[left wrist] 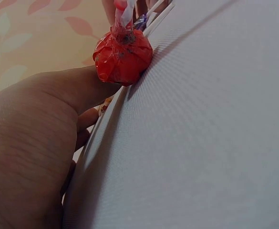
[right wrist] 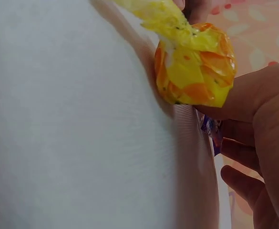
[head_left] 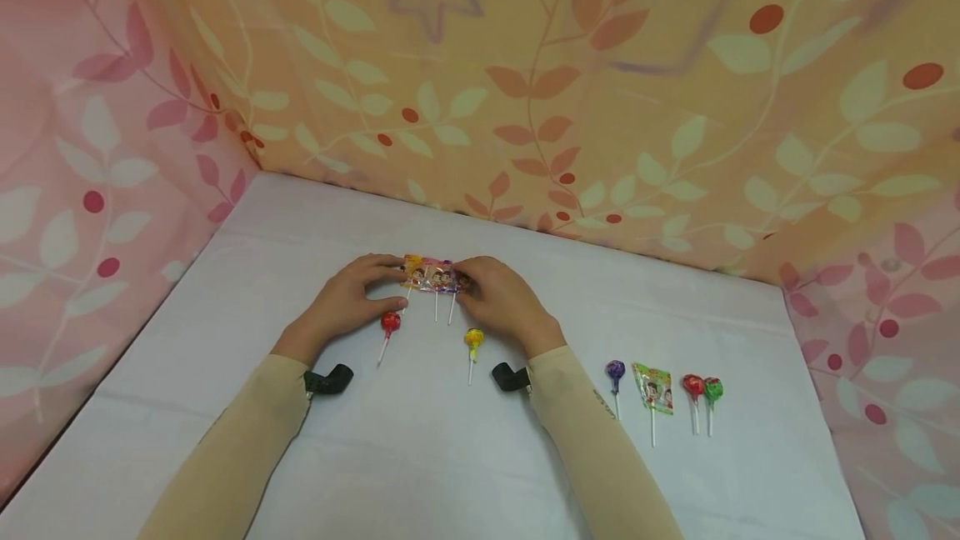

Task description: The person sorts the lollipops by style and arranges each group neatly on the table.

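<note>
Where a white cloth-covered table meets leaf-patterned fabric walls, both hands pinch one strip of flat wrapped lollipops near the far middle: left hand grasping its left end, right hand its right. Nearer lie a red lollipop and a yellow lollipop; four more lollipops lie right.

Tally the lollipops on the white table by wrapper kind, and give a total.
Round red foil-wrapped lollipops: 2
Round yellow foil-wrapped lollipop: 1
Round purple foil-wrapped lollipop: 1
Round green foil-wrapped lollipop: 1
Flat printed-packet lollipops: 4, three gripped as a row by both hands
Total: 9
</note>
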Demonstrator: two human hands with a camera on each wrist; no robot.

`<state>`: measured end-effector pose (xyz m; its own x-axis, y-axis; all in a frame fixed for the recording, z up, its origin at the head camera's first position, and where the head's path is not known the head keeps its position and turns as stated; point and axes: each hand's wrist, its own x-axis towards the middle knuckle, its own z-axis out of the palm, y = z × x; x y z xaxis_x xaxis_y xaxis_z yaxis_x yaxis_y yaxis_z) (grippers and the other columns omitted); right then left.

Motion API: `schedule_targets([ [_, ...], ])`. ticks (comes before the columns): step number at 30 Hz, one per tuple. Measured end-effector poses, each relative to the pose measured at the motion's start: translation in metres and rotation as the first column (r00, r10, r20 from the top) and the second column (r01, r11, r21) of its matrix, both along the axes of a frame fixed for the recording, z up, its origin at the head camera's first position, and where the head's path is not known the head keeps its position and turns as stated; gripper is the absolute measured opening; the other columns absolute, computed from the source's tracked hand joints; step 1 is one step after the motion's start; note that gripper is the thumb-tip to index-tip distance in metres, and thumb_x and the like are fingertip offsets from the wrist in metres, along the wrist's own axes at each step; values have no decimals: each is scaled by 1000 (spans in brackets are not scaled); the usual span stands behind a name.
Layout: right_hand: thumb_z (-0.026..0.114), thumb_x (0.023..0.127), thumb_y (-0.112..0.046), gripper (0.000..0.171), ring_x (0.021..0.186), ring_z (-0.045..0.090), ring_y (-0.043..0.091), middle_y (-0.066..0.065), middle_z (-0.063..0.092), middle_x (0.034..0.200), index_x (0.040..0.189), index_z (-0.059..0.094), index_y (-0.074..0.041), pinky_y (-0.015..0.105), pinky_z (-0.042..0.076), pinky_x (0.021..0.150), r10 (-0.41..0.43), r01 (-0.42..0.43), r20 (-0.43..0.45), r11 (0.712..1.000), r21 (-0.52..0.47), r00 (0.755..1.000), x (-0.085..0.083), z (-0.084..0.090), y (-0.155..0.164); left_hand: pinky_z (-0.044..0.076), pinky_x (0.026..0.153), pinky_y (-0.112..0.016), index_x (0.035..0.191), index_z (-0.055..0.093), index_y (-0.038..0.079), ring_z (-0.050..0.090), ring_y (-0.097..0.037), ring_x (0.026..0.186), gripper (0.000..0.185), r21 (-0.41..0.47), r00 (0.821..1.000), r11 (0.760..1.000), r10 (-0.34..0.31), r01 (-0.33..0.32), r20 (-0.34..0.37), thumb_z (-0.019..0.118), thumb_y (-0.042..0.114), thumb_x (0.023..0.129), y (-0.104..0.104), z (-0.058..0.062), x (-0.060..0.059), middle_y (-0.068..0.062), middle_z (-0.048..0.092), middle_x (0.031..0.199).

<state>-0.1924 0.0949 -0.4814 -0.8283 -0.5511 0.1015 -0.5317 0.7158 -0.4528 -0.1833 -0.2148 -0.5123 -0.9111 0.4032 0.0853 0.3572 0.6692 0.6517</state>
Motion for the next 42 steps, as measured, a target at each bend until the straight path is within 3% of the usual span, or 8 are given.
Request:
schedule_targets([
  [16, 80, 100, -27, 54, 138, 60, 21, 3, 68, 145, 150, 65, -12, 41, 46, 121, -16, 16, 23, 1000, 15, 1000, 3, 1, 2, 35, 125, -64, 140, 76, 17, 43, -35, 154, 52, 8, 1000, 1000, 2, -3, 13, 88, 41, 95, 1, 1, 0, -5, 56, 161],
  [27, 81, 99, -24, 50, 137, 60, 21, 3, 70, 143, 145, 69, -10, 41, 46, 122, -12, 12, 1, 1000, -19, 1000, 8, 4, 11, 33, 126, -65, 141, 75, 18, 41, -36, 156, 54, 0, 1000, 1000, 5, -5, 8, 87, 44, 96, -1, -1, -1, -5, 56, 161],
  [42, 81, 98, -29, 49, 136, 61, 27, 5, 71, 140, 142, 70, -10, 47, 45, 122, -66, 66, -46, 998, -17, 997, 29, 16, 32, 35, 125, -64, 142, 74, 17, 43, -35, 154, 55, -14, 1000, 1000, 5, -5, 16, 88, 42, 95, 1, 2, 0, -7, 55, 161],
])
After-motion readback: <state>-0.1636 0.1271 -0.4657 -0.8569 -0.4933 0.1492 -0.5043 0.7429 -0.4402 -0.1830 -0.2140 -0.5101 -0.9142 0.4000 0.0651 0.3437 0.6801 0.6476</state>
